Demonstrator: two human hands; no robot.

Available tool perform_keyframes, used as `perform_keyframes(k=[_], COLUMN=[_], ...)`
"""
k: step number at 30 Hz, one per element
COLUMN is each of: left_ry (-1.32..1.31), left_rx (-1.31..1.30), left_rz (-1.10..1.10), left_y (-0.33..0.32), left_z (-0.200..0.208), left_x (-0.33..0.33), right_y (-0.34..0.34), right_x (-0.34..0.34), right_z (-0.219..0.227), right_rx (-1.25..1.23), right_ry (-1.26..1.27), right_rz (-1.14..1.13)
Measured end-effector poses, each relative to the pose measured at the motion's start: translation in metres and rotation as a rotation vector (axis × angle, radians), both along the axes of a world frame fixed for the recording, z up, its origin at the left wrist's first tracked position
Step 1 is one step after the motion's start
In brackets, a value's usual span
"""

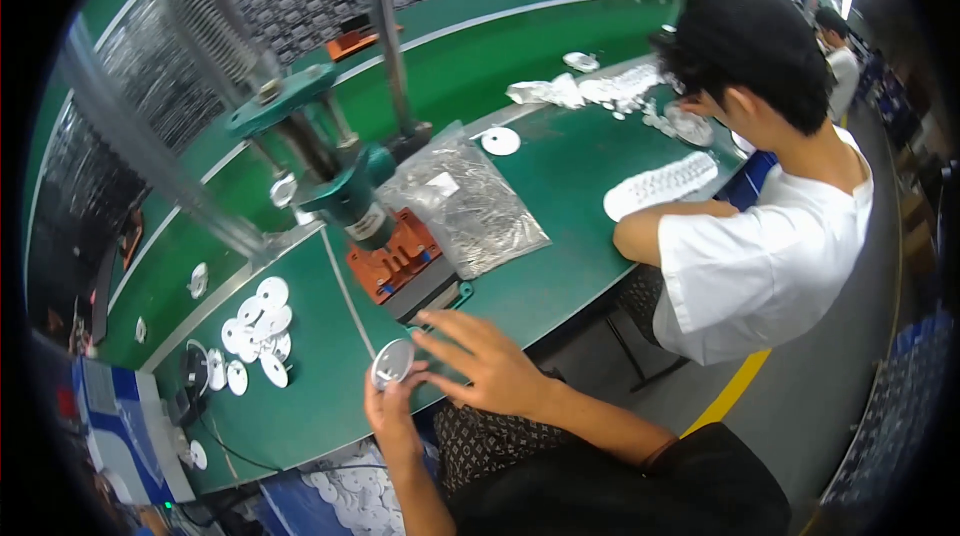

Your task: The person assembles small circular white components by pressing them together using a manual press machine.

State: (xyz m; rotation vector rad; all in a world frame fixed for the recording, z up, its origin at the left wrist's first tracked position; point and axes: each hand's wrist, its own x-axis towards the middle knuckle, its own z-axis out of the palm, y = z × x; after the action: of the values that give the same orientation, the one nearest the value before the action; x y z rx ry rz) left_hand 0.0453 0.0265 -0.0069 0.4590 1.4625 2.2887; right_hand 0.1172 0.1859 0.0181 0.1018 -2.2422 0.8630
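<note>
A round white plastic disc [393,363] with small raised details on its face is held up at the near edge of the green workbench. My left hand [390,414] grips it from below, between thumb and fingers. My right hand [490,361] is just to its right, fingers spread and extended toward the disc's rim. Whether the right fingertips touch the disc I cannot tell. Just beyond my hands stands a green press [350,201] with an orange fixture [400,258] beneath its ram.
A pile of white discs [262,321] lies left on the bench. A clear bag of small parts [470,201] sits behind the press. A blue-and-white box [130,431] stands at the left end. A co-worker [770,216] in a white shirt sits at right, beside white parts.
</note>
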Motion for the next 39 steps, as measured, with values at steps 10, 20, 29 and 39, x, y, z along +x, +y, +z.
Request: perform_keyframes(k=[10,20,29,39], left_ry=[-0.188,1.031,0.893,1.002], left_rx=[0.016,-1.645,-1.600,-1.267], left_rz=[-0.169,0.652,0.413,0.303], left_y=[0.000,-0.052,-0.029,-0.012], left_z=[0.003,-0.026,-0.002,0.011], left_x=[-0.004,-0.236,-0.211,-0.193], right_y=[0.014,0.256,0.260,0.258], right_x=[-0.032,-0.138,-0.122,-0.125], right_z=[-0.002,-0.036,-0.052,-0.048], right_rx=[0.236,-0.029,0.037,0.111], right_ry=[0.213,0.174,-0.105,-0.148], right_rz=[0.079,-0.881,-0.677,-0.740])
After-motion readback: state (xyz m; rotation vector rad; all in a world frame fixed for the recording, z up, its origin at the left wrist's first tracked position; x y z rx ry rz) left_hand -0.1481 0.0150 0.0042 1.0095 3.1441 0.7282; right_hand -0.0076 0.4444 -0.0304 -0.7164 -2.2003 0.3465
